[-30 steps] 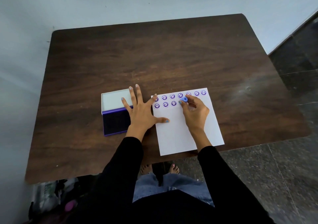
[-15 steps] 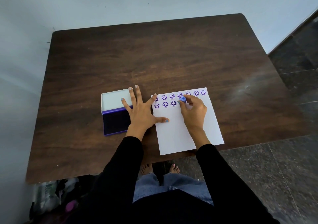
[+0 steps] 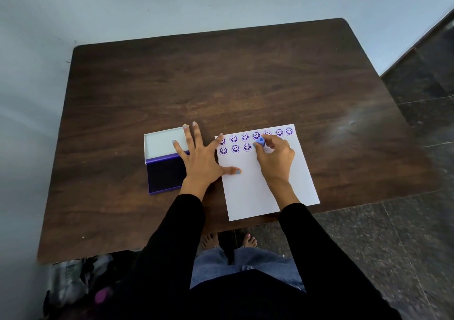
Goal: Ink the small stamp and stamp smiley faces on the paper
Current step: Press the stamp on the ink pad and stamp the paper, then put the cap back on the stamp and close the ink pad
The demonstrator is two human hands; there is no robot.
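A white sheet of paper [image 3: 253, 189] lies near the table's front edge, with two rows of purple smiley faces [image 3: 234, 138] along its top. My right hand [image 3: 276, 158] pinches a small blue stamp [image 3: 260, 142] upright, held down in the second row just right of the last smiley there. My left hand [image 3: 202, 158] lies flat with fingers spread, its thumb on the paper's left part and its fingers over the open ink pad [image 3: 163, 172]. The pad has a dark purple ink surface and a white lid [image 3: 161, 144] folded back.
The dark wooden table [image 3: 221, 86] stands against a pale wall. Dark stone floor lies to the right and in front. Bags and clutter sit under the table's near left corner [image 3: 73, 282]. My bare feet show below the table edge.
My right hand has shifted slightly left and down with the stamp, bringing it to the second row. My left hand stays flat in place.
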